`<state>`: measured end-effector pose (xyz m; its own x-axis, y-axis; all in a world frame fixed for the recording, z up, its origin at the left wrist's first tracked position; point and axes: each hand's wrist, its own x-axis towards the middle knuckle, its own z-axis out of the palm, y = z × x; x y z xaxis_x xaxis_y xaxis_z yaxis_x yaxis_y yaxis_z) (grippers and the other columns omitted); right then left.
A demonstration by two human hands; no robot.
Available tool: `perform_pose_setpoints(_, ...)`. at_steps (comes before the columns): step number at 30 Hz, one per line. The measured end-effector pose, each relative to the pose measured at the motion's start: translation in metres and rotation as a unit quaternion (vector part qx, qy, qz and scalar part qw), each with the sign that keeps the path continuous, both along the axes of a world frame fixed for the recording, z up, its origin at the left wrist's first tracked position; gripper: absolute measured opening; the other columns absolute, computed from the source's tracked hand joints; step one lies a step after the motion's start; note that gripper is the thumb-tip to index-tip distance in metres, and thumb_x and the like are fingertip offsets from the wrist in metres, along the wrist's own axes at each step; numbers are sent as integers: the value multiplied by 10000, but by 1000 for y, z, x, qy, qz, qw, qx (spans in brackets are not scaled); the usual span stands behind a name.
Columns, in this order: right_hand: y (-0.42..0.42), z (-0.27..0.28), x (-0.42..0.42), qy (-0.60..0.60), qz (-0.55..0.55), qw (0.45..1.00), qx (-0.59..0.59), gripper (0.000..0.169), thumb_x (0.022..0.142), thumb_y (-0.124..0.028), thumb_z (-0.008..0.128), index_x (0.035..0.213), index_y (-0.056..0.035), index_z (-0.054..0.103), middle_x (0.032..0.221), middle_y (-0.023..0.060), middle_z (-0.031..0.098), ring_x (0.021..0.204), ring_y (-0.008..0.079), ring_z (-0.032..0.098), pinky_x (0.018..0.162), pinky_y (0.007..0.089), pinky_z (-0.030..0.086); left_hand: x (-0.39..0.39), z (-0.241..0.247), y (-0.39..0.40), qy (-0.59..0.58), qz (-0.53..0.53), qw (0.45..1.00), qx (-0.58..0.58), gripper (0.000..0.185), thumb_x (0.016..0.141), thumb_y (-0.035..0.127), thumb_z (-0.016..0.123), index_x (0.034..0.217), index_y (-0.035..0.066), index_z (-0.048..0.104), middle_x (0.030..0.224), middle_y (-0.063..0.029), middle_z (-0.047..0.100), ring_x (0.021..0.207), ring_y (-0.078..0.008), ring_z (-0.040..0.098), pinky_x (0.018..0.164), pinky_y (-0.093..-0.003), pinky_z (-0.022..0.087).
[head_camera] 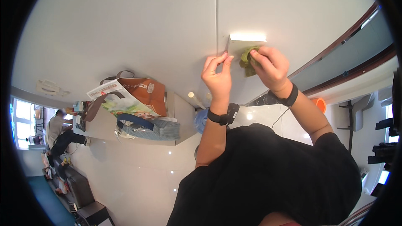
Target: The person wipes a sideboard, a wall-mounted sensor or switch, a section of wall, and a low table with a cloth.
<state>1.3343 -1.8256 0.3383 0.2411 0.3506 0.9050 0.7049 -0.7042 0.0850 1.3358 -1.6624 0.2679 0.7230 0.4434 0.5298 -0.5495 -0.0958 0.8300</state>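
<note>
My right hand [272, 66] grips a bunched olive-green cloth [249, 62] just below a lit white wall fixture [248, 37]. The cloth lies against the fixture's lower part. To its left, my left hand [218, 73] has thumb and forefinger close together by the fixture's left edge; whether something thin is between the fingertips cannot be told. A straight vertical seam [216, 15] runs along the pale wall beside the fixture. Both wrists wear black bands.
At left, a printed shopping bag [132, 97] and a blue-grey fabric bag [163, 129] stand on a cabinet [185, 113]. An orange bucket [319, 105] is at right. Farther left, a person [58, 128] sits near a dark sofa [78, 186]. Glossy tiles [141, 169] cover the floor.
</note>
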Motion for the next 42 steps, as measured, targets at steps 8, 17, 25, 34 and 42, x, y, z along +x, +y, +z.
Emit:
perform_pose_setpoints(8,15,26,-2,-4,20,999,50,409,592,73,841,986,0,755,910,91,668,707,236,654,584,320,522,1,-3,1,-6,3,1000,3,179,824,-38,848,990,-9,787,894,-71,722,817,-155,647,773,-285,529)
perform_pose_setpoints(17,16,24,-3,6,-3,999,53,358,634,35,831,980,-10,746,905,76,671,730,229,670,587,321,540,-1,-1,-1,17,4,1000,6,162,823,-39,852,965,-17,779,889,-80,714,842,-174,665,805,-299,539)
perform_pose_setpoints(25,7,18,1,-14,4,998,57,352,642,38,821,980,-22,745,926,79,678,726,231,668,602,328,544,2,-5,-4,7,14,1000,8,177,809,-15,874,961,-7,785,883,-55,710,811,-146,628,745,-277,500)
perform_pose_setpoints(34,-4,19,-4,7,-8,998,55,358,632,22,851,969,-24,740,931,85,672,743,251,672,624,338,551,4,-9,-2,0,10,1000,10,184,807,-4,881,964,-12,785,889,-58,711,809,-145,623,753,-284,508)
perform_pose_setpoints(42,-39,2,-9,47,-25,996,70,373,626,76,844,977,3,741,957,117,672,776,270,669,648,344,554,2,-6,1,2,11,1000,14,192,800,1,888,962,-8,785,877,-56,716,793,-135,603,730,-277,495)
